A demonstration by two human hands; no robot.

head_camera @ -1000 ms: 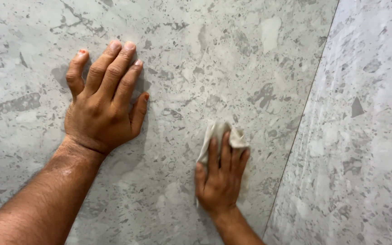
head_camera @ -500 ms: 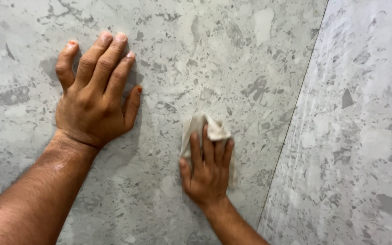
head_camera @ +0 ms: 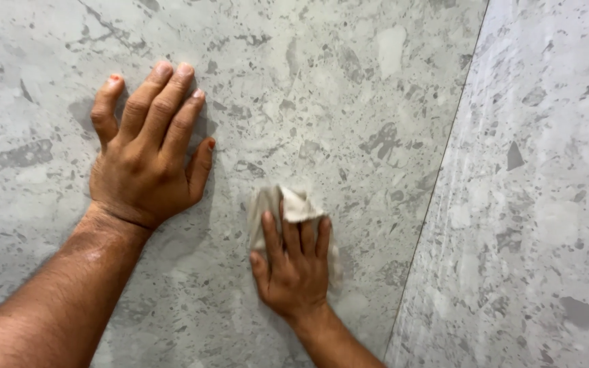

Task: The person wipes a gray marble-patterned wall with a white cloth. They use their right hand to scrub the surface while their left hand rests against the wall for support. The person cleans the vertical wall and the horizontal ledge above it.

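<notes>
My left hand [head_camera: 146, 155] lies flat on a grey speckled stone tile [head_camera: 322, 88], fingers together and pointing up, holding nothing. My right hand [head_camera: 294, 262] presses a small pale cloth [head_camera: 288, 203] flat against the same tile, a little below and to the right of the left hand. The cloth's crumpled top edge sticks out above my fingertips; the rest is hidden under the palm.
A thin dark grout line [head_camera: 438, 184] runs diagonally from top right to bottom centre. Beyond it lies a second, lighter grey tile [head_camera: 540, 204] with dark flecks. Both forearms enter from the bottom edge.
My right hand has slid the cloth leftward across the tile, away from the grout line and closer to the left hand. The left hand stays flat in place.
</notes>
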